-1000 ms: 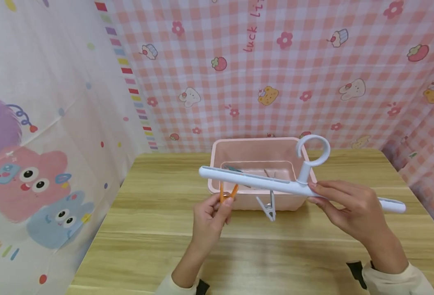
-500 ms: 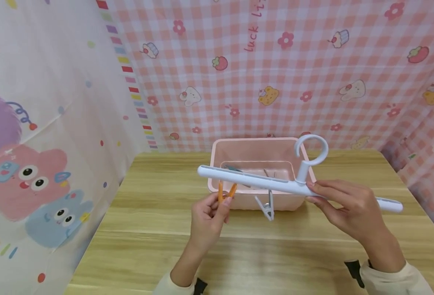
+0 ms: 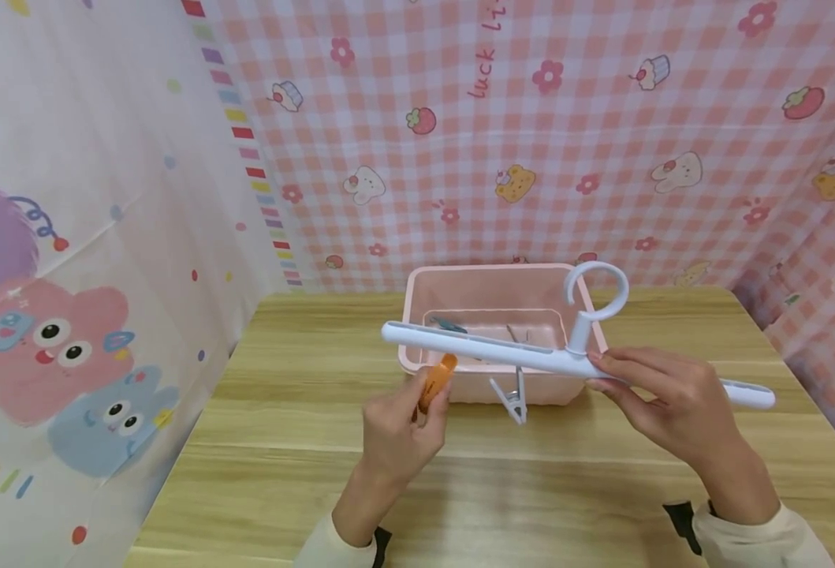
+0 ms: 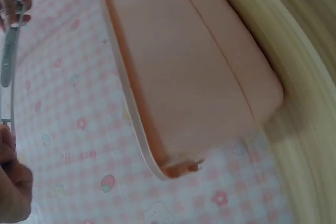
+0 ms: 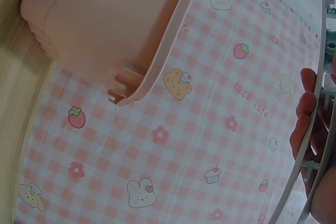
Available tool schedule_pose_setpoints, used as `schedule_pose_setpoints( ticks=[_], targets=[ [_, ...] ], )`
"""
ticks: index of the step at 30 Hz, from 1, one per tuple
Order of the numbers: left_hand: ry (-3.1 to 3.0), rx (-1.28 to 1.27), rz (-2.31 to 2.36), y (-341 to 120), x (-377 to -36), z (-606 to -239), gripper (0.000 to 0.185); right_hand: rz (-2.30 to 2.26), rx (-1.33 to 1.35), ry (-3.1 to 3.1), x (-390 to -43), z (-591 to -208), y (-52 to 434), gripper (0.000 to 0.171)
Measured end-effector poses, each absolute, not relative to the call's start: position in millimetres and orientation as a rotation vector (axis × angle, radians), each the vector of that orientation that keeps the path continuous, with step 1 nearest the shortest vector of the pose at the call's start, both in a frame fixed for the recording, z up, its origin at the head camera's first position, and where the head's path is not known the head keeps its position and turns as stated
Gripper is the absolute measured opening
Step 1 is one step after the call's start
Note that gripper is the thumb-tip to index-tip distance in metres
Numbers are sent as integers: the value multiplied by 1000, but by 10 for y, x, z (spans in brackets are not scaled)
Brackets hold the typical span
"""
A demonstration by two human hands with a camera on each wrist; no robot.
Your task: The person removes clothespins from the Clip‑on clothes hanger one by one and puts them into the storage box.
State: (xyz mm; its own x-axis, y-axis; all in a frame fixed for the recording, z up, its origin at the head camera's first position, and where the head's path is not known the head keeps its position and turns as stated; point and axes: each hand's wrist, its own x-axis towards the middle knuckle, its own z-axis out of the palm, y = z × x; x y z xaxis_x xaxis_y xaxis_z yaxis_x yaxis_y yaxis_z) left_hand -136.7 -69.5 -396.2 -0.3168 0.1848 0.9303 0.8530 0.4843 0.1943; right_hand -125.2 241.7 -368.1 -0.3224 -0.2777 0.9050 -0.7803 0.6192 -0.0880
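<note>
My left hand (image 3: 394, 432) pinches an orange clothespin (image 3: 434, 383) between thumb and fingers, just below the left part of a pale blue-white clothes hanger (image 3: 481, 348). The back of that hand faces up and the clothespin tilts to the right. Right of the hook's base, my right hand (image 3: 680, 406) grips the hanger bar, which slants down to the right with its round hook upward. A pale clothespin (image 3: 513, 401) hangs from the middle of the bar. In the right wrist view, fingers (image 5: 304, 106) wrap the hanger's frame at the right edge.
Behind the hanger, a pink plastic basket (image 3: 488, 270) stands on the wood-grain table (image 3: 296, 410), partly covered by the bar. Inside it lie a teal clothespin (image 3: 449, 324) and other small items. A pink checked cloth (image 3: 417, 173) hangs behind the table.
My left hand has turned over, so the orange clothespin shows its broad side rather than its two spread arms. The right hand and hanger stay almost in place.
</note>
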Motion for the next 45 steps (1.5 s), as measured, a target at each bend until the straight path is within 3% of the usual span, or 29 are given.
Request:
schedule_pose_setpoints(
  ticks=[5, 9, 13, 17, 22, 32, 39, 45],
  targets=[
    [-1914, -852, -1652, -703, -1294, -3901, 12, 712, 850, -1846, -1266, -3670, 2419, 47],
    [-1958, -722, -2169, -751, -1253, -3827, 25, 757, 869, -1824, -1272, -3657, 2396, 46],
    [-1950, -647, -2384, -774, -1244, -3791, 37, 769, 878, -1820, -1273, -3651, 2378, 46],
    [-1943, -709, -2241, -756, -1255, -3806, 30, 757, 873, -1817, -1275, -3652, 2380, 46],
    [-1919, -852, -1641, -728, -1303, -3863, 11, 734, 862, -1821, -1281, -3668, 2401, 46],
    [-1698, -819, -550, -742, -1407, -3915, 28, 718, 875, -1876, -1266, -3692, 2438, 47],
    [-1644, -797, -452, -736, -1430, -3930, 29, 717, 873, -1882, -1249, -3707, 2437, 47],
    [-1694, -847, -706, -718, -1412, -3941, 26, 739, 888, -1863, -1260, -3685, 2423, 47]
  ],
)
